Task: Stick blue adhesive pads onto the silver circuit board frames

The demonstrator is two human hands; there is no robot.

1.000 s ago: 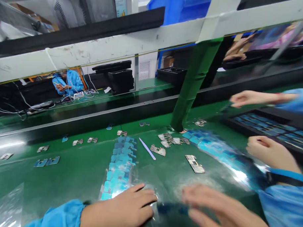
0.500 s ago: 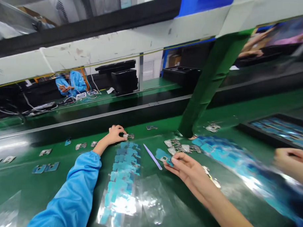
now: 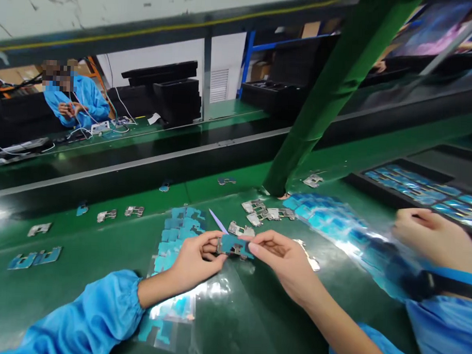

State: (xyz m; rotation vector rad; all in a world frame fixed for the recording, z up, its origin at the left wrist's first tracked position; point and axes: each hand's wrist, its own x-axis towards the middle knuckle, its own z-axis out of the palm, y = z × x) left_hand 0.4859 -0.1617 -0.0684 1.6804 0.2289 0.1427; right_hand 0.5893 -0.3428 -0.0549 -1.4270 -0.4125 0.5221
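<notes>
A small, thin, notched plate (image 3: 229, 244) with a blue face is held up between my two hands. My left hand (image 3: 198, 258) pinches its left end between thumb and fingers. At its right end, the thumb and forefinger of my right hand (image 3: 282, 256) grip the plate, covering that edge. Just behind it are a silver notched plate (image 3: 241, 230) and the purple tweezers (image 3: 216, 218), whose lower end is hidden. Under my left wrist runs a strip of overlapping blue plates (image 3: 180, 232), with clear plastic around its lower part.
Several silver plates (image 3: 261, 211) form a cluster behind my right hand. A co-worker's fist (image 3: 431, 235) is at the right, beside another blue strip (image 3: 323, 213) and a black tray (image 3: 359, 184). A green post (image 3: 299, 140) rises from the bench; loose plates (image 3: 106, 215) lie left.
My left hand has come back toward me from a silver plate at the back and joined my right hand at the blue-faced plate. That silver plate is gone from its spot. The view has shifted.
</notes>
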